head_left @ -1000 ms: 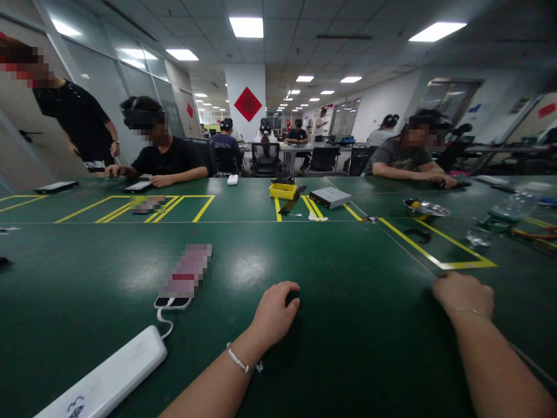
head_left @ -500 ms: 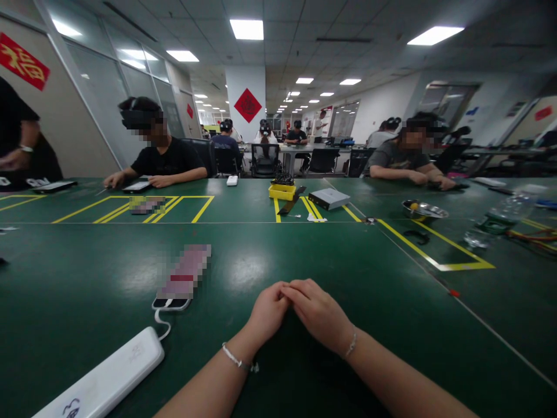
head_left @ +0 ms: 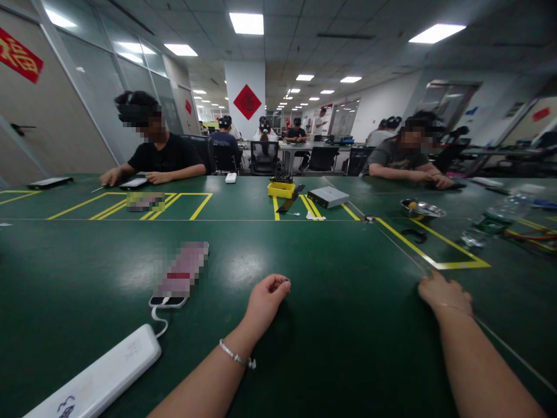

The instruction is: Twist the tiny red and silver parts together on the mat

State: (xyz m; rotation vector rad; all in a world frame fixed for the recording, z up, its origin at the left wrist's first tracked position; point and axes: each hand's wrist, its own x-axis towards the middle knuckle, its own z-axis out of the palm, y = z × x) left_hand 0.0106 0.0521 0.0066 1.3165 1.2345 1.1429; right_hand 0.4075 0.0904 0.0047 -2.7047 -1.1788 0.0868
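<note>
My left hand (head_left: 265,299) rests on the green table (head_left: 339,302) in front of me, a bracelet on its wrist. Its fingers are curled with thumb and fingertips pinched together; whatever is between them is too small to make out. My right hand (head_left: 444,293) reaches out to the right and touches the table at the seam line, just below the corner of a yellow tape rectangle (head_left: 461,265). Its fingers are bunched and bent down onto the surface, hiding what is under them.
A phone (head_left: 180,273) lies to the left, cabled to a white power bank (head_left: 100,380). Farther off are a yellow tray (head_left: 281,189), a grey box (head_left: 329,197), a metal bowl (head_left: 422,209) and a plastic bottle (head_left: 491,223). People sit across the table.
Half a second ago my hands met at the centre, and a small red piece lay by the seam. My right hand has since swung right and covers that spot. The left stayed, now pinched.
</note>
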